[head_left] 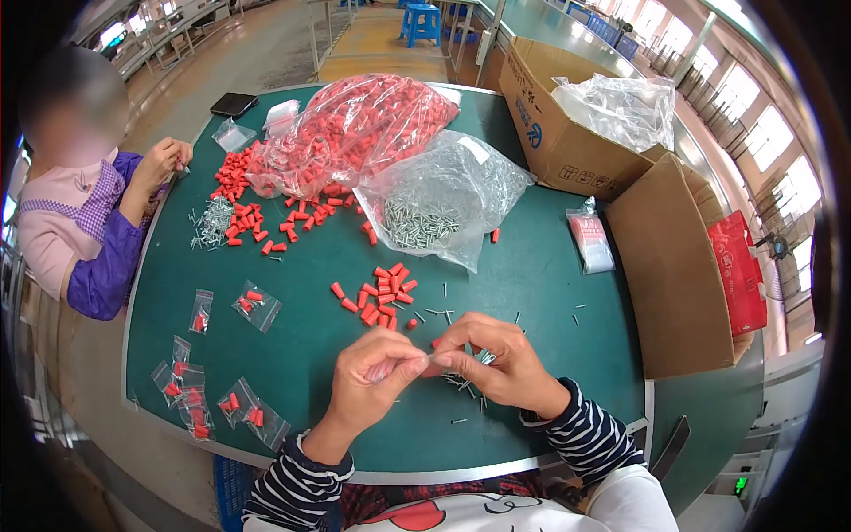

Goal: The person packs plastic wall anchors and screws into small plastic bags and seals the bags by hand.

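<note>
My left hand [377, 368] and my right hand [496, 359] meet over the near part of the green table, fingertips pinched together on a small plastic bag [381, 370]. Most of that bag is hidden by the fingers. Just beyond my hands lies a loose pile of red plastic caps [384, 297]. Silver screws [461, 383] are scattered beneath and around my right hand, partly covered by it. Several small zip bags with red caps inside [257, 415] lie on the table to the left.
A large clear bag of red caps [372, 124] and a bag of screws [425, 217] occupy the far side. Cardboard boxes [665, 275] stand at the right, near a pack of zip bags [589, 238]. A co-worker [97, 204] sits at the left edge, hands raised.
</note>
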Tool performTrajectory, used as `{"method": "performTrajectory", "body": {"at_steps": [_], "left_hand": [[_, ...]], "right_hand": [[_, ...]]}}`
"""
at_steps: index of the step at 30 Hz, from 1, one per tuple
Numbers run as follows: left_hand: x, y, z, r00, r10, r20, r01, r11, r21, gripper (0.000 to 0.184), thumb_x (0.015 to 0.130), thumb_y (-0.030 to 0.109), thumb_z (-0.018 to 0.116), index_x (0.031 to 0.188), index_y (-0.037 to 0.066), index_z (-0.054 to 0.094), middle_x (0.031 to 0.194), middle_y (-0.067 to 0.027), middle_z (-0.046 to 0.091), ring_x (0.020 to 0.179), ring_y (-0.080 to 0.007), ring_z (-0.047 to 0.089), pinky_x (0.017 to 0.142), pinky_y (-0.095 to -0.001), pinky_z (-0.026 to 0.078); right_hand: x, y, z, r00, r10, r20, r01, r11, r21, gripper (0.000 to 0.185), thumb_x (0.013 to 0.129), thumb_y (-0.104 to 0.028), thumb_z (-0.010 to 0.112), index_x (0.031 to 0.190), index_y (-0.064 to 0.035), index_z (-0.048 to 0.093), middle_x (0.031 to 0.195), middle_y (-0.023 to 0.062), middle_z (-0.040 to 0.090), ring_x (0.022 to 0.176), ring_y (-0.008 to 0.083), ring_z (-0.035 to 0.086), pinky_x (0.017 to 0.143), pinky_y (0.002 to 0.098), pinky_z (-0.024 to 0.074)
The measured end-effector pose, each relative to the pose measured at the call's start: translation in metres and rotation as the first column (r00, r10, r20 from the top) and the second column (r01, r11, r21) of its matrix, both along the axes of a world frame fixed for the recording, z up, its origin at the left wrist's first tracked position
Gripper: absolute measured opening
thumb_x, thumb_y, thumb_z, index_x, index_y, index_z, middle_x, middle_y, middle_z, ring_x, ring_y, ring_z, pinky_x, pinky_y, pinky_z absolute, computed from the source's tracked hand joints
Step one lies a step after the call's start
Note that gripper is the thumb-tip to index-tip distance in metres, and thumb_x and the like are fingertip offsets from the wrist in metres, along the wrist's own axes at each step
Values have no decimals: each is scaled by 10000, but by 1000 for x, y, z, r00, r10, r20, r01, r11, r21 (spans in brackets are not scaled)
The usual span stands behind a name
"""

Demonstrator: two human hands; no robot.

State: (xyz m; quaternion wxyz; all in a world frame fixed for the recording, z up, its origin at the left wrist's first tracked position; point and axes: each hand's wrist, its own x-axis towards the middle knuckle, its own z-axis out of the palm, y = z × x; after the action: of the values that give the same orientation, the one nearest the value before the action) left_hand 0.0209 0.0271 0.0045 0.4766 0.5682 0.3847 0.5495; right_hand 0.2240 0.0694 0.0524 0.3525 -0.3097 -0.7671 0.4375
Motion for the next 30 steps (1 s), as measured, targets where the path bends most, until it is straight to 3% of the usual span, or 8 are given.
{"method": "performTrajectory", "body": {"at_steps": [4,10,11,13,16,18,24,30], "left_hand": [[4,1,-4,997,29,72,-20,993,-120,104,923,76,691,992,-2,697,924,-44,621,780,-88,573,652,-228,462],[0,6,-2,879,106,464,181,828,-531,421,1011,389,552,1273,61,584,1006,-20,635,797,-78,563,572,-219,416],[4,4,-5,858,85,506,199,854,-481,429,1004,392,559,1268,55,580,1022,-21,633,824,-81,564,581,-224,426],[12,4,-9,864,59,500,160,910,-383,451,990,394,571,1270,41,561,1041,-28,633,851,-95,575,607,-242,454],[14,10,-10,972,39,232,11,977,-212,482,975,382,578,1293,25,521,1041,-49,639,826,-126,605,653,-279,502],[13,1,-9,793,108,600,163,911,-379,519,995,412,554,1323,13,503,1038,-72,639,736,-149,623,668,-283,522],[16,-3,7,854,-27,519,232,913,-336,551,1053,439,415,1377,-5,456,1375,-171,537,1058,-188,629,726,-277,554],[20,-1,-4,883,-12,468,191,922,-336,554,1051,434,423,1368,-18,464,1378,-171,534,1080,-199,628,747,-289,578]], "right_hand": [[-3,4,2,997,-39,74,36,999,37,34,896,-34,670,910,-6,658,843,84,668,747,185,639,675,304,506],[-34,13,22,967,-187,-175,144,961,-235,57,930,-21,635,964,20,651,864,75,673,752,112,634,667,264,508],[-42,13,30,961,-167,-220,106,959,-264,73,932,-28,642,983,23,650,869,68,675,786,129,643,710,270,516],[-57,16,27,961,91,-262,-26,969,244,119,901,4,655,1013,40,672,917,121,696,821,218,676,757,315,536],[-63,4,49,942,84,-324,-23,982,186,170,859,23,680,1028,16,702,986,139,715,859,255,685,776,333,540],[-52,4,46,975,-29,-221,41,998,50,156,849,-14,716,1002,17,699,958,117,722,798,194,676,703,300,538],[-29,-6,-8,962,-103,253,133,986,-101,152,846,-87,746,925,17,670,809,95,674,647,164,616,597,285,494],[-30,-11,-37,985,-167,51,165,985,45,183,862,-91,722,1004,19,681,786,107,652,642,186,613,604,295,488]]}}
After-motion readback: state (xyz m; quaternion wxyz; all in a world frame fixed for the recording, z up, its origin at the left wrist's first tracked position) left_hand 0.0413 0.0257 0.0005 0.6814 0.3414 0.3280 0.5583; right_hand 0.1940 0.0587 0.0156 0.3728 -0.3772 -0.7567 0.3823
